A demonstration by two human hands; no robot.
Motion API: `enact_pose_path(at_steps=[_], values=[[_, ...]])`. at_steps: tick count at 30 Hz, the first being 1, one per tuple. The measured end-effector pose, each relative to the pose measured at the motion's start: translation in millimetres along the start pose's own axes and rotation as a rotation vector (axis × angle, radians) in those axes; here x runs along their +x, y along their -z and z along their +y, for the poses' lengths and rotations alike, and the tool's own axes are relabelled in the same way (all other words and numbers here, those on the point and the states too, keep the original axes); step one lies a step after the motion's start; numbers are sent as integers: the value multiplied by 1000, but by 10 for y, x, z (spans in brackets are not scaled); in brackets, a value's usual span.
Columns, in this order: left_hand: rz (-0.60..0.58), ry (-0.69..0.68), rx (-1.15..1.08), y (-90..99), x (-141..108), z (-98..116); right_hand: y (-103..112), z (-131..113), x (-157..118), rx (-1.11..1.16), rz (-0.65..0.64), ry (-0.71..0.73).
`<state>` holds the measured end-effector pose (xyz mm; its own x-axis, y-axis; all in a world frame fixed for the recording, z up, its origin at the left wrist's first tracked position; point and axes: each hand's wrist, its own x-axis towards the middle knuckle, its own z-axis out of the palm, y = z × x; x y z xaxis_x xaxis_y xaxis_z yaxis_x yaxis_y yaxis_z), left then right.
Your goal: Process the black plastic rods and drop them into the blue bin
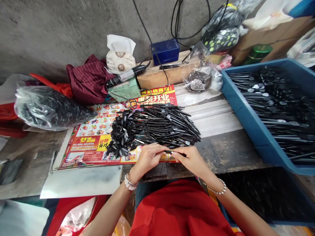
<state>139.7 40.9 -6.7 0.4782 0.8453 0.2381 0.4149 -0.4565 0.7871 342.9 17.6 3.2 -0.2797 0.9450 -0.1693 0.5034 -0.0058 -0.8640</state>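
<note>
My left hand and my right hand meet at the fingertips on a small black plastic piece, which is mostly hidden by my fingers. Just beyond them lies a heap of thin black plastic rods, with small disc-like parts on them and a cluster of black pieces at the left end. The heap rests on a colourful printed flyer, which also runs under my hands' near edge.
A blue plastic tray full of similar black rods stands to the right. A clear bag of black parts lies to the left. Scissors lie on the flyer. A worn wooden bench edge runs in front of me.
</note>
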Motion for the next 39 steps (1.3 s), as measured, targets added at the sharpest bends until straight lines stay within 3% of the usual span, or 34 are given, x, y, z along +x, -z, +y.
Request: enact_pose_path(at_steps=[3, 7, 17, 23, 28, 34, 39], values=[[38, -65, 2, -22, -5, -8, 1, 14, -7, 88, -36, -69], [64, -37, -52, -56, -5, -6, 13, -21, -36, 8, -3, -40], [85, 66, -125, -37, -28, 95, -91, -7, -162, -200, 253, 240], [190, -9, -106, -92, -73, 81, -161, -116, -295, -395, 394, 420], [166, -95, -190, -81, -57, 93, -158, -132, -348, -434, 443, 505], [158, -91, -181, -47, -38, 156, -161, -70, -347, -369, 430, 473], [119, -12, -192, -16, -69, 161, -155, -5, -357, -134, 356, 305]])
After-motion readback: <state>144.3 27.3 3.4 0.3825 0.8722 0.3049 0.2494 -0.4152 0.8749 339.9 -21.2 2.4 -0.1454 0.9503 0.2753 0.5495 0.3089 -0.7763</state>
